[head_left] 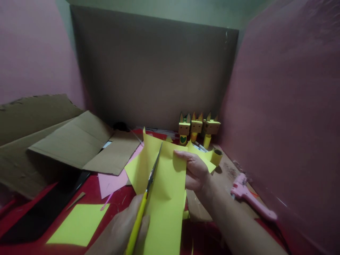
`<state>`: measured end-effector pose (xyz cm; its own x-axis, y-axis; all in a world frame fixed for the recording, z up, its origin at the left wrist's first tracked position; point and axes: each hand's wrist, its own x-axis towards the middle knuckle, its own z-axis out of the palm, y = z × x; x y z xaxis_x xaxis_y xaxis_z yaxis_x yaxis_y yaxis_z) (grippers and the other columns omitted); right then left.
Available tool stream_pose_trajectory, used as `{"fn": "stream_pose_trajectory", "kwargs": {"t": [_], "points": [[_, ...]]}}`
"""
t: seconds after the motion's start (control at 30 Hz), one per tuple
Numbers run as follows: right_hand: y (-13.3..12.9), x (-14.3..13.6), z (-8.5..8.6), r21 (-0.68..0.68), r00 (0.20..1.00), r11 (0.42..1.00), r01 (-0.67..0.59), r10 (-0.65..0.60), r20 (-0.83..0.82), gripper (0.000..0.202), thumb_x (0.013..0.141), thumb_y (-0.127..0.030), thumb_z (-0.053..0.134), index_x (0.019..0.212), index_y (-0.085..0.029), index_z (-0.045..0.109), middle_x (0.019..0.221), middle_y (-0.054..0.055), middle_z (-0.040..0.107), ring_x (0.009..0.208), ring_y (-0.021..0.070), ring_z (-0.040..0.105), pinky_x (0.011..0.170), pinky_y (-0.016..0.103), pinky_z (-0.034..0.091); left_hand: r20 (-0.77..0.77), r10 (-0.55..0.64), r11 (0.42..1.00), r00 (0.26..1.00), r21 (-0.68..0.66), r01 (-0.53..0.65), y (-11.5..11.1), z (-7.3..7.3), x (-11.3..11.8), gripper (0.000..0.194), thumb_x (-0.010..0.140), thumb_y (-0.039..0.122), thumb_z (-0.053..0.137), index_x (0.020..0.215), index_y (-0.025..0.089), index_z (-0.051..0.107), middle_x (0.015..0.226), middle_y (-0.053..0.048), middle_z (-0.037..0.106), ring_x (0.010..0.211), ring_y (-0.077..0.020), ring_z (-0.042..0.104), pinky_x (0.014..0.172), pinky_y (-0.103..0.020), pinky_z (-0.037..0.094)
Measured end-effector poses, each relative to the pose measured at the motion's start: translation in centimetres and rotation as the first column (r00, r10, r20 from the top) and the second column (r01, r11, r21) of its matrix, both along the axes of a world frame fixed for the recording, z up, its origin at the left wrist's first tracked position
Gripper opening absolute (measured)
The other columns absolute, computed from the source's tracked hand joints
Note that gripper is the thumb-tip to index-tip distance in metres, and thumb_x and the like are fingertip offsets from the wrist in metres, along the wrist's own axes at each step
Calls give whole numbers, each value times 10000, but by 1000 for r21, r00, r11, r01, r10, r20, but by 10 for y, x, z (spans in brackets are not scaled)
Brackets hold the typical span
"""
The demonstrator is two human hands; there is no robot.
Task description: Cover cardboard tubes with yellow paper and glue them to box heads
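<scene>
Between pink walls (287,88), a grey wall (154,71) stands dim behind the red worktop (122,194); cardboard flaps (69,141) crowd its left, partly out of sight. Above the worktop, the right hand (196,171) has its grip pinched on a yellow sheet (166,212); the left hand's (135,212) is clamped on scissors (145,196), handle loops unseen.

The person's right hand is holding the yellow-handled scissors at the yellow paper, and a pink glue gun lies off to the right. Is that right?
Not quite: the head view shows the left hand holding the yellow-handled scissors at the yellow paper. The pink glue gun does lie off to the right.
</scene>
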<state>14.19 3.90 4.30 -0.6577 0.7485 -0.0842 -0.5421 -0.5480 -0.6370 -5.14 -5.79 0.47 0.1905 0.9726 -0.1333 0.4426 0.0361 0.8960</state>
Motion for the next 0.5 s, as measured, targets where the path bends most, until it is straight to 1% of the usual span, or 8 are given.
{"fn": "stream_pose_trajectory", "kwargs": {"t": [0.07, 0.13, 0.23, 0.33, 0.4, 0.5], "points": [[0, 0, 0, -1, 1000, 1000, -10, 10, 16, 507, 985, -238, 153, 1103, -43, 605, 768, 131, 748, 702, 208, 721, 874, 383, 530, 47, -17, 996, 999, -82, 21, 1, 0, 0, 434, 802, 573, 585, 1066, 236, 652, 921, -61, 778, 796, -257, 729, 743, -310, 600], [0, -1, 0, -1, 1000, 1000, -16, 16, 25, 513, 988, -242, 148, 1154, -29, 585, 775, 136, 751, 694, 212, 722, 875, 400, 533, 60, -24, 993, 998, -117, 31, 1, 0, -1, 455, 812, 594, 574, 1094, 241, 636, 969, -58, 774, 842, -258, 728, 781, -305, 592], [0, -1, -1, 8, 1000, 1000, -15, 15, 4, 511, 991, -240, 150, 1190, -26, 570, 788, 135, 755, 698, 219, 724, 894, 427, 529, -3, -29, 995, 1000, -100, 28, 2, -2, -4, 464, 832, 614, 545, 1115, 253, 617, 1010, -50, 764, 894, -258, 722, 757, -273, 587], [0, -1, -2, 6, 1000, 1000, -17, 17, -11, 501, 993, -237, 158, 1154, -27, 584, 795, 141, 754, 727, 222, 725, 913, 431, 519, -49, -50, 997, 998, -63, 47, 3, -7, -10, 425, 864, 579, 517, 1117, 248, 598, 956, -39, 766, 890, -250, 720, 736, -259, 579], [1, -1, -3, -1, 1000, 1000, -19, 18, -10, 489, 992, -236, 171, 1135, -27, 589, 830, 157, 755, 778, 225, 727, 909, 418, 519, 1, -73, 995, 997, -67, 73, 4, -8, -12, 411, 861, 549, 539, 1131, 243, 583, 971, -34, 765, 903, -249, 719, 767, -268, 577], [4, -1, -3, -6, 999, 1000, -29, 29, -16, 462, 988, -239, 204, 1135, -32, 590, 881, 159, 756, 823, 221, 725, 871, 388, 532, 139, -57, 982, 989, -172, 81, 2, -2, -7, 433, 853, 560, 538, 1129, 230, 590, 988, -45, 769, 900, -260, 728, 773, -300, 592]]}}
